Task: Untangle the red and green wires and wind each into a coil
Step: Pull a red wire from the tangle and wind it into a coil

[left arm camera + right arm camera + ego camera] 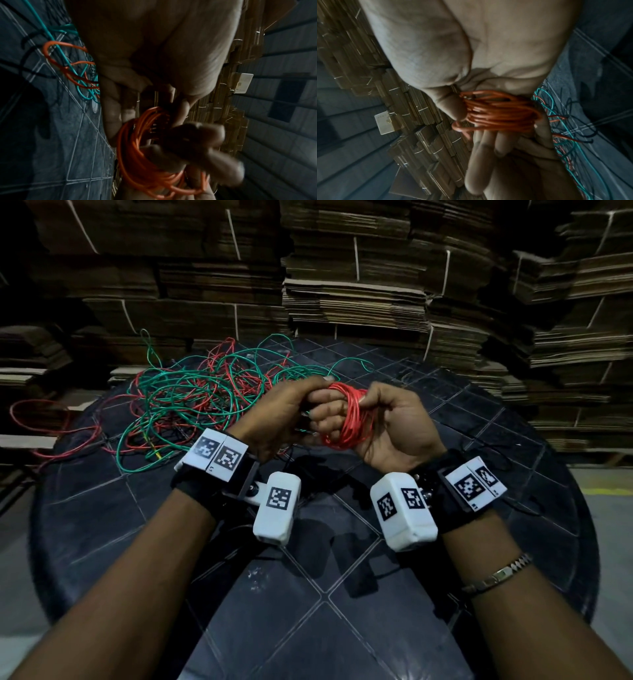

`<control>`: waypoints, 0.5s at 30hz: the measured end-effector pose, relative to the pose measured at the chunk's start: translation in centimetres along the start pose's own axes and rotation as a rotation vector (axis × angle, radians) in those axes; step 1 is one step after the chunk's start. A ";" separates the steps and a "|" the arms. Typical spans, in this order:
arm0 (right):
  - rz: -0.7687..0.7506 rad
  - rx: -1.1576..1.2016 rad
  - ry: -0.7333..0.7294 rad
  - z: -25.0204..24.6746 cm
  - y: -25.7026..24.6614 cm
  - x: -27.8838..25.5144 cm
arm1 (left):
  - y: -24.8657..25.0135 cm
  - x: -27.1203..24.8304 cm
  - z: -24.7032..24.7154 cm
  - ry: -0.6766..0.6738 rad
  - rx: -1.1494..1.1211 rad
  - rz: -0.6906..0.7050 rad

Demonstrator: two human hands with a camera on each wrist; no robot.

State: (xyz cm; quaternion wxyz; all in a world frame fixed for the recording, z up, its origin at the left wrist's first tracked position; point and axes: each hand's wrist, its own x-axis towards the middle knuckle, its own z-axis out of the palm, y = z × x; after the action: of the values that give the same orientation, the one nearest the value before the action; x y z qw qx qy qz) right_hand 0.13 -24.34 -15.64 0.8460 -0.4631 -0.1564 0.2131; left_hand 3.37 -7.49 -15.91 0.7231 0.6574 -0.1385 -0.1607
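A red wire coil [347, 419] is wound round the curled fingers of my right hand [394, 422], above the middle of the table; its thumb presses the coil's side. In the right wrist view the red wire coil [501, 115] lies across those fingers. My left hand [281, 412] is against it from the left, fingers curled, index finger and thumb reaching over the top of the coil and pinching the red wire. The left wrist view shows the red wire coil [137, 155] below the left hand's fingers [113, 108]. A tangle of red and green wires [202, 392] lies behind the left hand.
The round dark table [308, 594] has a grid pattern. A red wire loop [34, 419] hangs past its left edge. Stacks of flattened cardboard [359, 285] rise close behind the table and to both sides.
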 end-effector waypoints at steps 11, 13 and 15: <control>-0.094 -0.122 0.239 -0.1 0.1 0.7 | -1.1 0.2 1.3 -0.166 0.058 0.114; -0.116 -0.188 0.398 0.1 0.4 1.2 | -1.4 0.4 1.7 -0.127 0.072 0.191; -0.177 -0.263 0.544 0.4 0.6 1.6 | -1.8 0.7 1.9 -0.095 0.103 0.285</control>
State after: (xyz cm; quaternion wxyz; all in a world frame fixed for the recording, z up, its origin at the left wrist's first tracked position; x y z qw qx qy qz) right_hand 1.16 -22.98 -15.80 0.8048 -0.5933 0.0098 -0.0151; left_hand 3.17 -9.66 -17.53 0.6965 0.6589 -0.2726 -0.0800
